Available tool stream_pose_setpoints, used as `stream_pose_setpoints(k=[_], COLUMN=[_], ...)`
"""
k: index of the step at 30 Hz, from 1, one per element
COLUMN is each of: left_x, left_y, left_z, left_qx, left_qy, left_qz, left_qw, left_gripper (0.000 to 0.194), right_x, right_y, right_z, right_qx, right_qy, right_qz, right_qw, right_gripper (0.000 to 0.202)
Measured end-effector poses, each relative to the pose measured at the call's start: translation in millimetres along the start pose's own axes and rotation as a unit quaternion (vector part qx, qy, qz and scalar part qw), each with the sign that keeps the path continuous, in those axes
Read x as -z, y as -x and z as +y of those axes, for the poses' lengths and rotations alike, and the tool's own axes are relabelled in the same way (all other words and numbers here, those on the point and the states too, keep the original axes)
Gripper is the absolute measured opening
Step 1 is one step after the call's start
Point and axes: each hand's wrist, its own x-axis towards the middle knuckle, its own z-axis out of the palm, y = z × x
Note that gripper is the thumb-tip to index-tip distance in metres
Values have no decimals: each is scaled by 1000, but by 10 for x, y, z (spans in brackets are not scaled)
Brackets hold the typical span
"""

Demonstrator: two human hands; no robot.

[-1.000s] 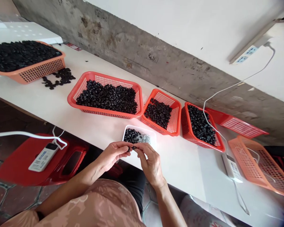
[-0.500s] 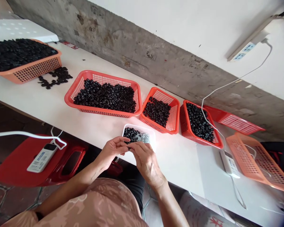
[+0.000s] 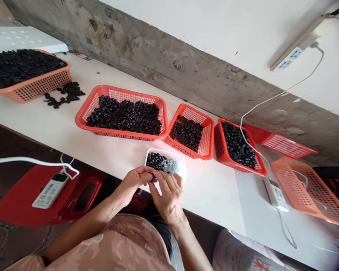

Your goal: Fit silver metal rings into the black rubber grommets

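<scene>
Head view: hands at white tray

Left hand and right hand meet fingertip to fingertip, pinching a small black ring-shaped part at the near edge of the small white plastic tray on the white bench. Orange mesh baskets stand behind.

A long white table is set against a stained grey-and-white wall; a red stool is seen on dark tiles.
</scene>
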Motion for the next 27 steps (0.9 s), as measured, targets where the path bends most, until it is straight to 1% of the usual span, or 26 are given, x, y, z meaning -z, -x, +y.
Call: stream_pose_setpoints(k=[3,6,9,13,15,20,23,27], left_x=[11,-3,-48,-122,-145,-153,-144,-113], left_y=[9,22,33,53,64,65,71,102], left_z=[7,12,23,25,12,-19,-27,-53], left_qx=[16,21,16,1,-2,-14,-23,-19], left_qy=[-46,-56,-41,-26,-15,25,42,46], left_qz=[-30,-40,-37,-15,-11,-18,-10,12], left_qw=[998,997,998,1000,1000,999,999,999], left_gripper=[37,33,30,27,27,31,37,42], right_x=[25,28,17,15,8,-96,-189,-254], right_y=[3,17,11,-26,-35,-4,52,96], right_z=[1,16,32,43,55,149,208,243], right_qx=[-2,-2,7,34,54,121,144,179], right_qy=[-1,2,14,37,46,80,89,75], right_qz=[-4,-7,-18,-30,-17,55,63,53], right_qw=[1000,1000,1000,998,997,988,984,980], right_gripper=[21,24,28,21,19,19,20,22])
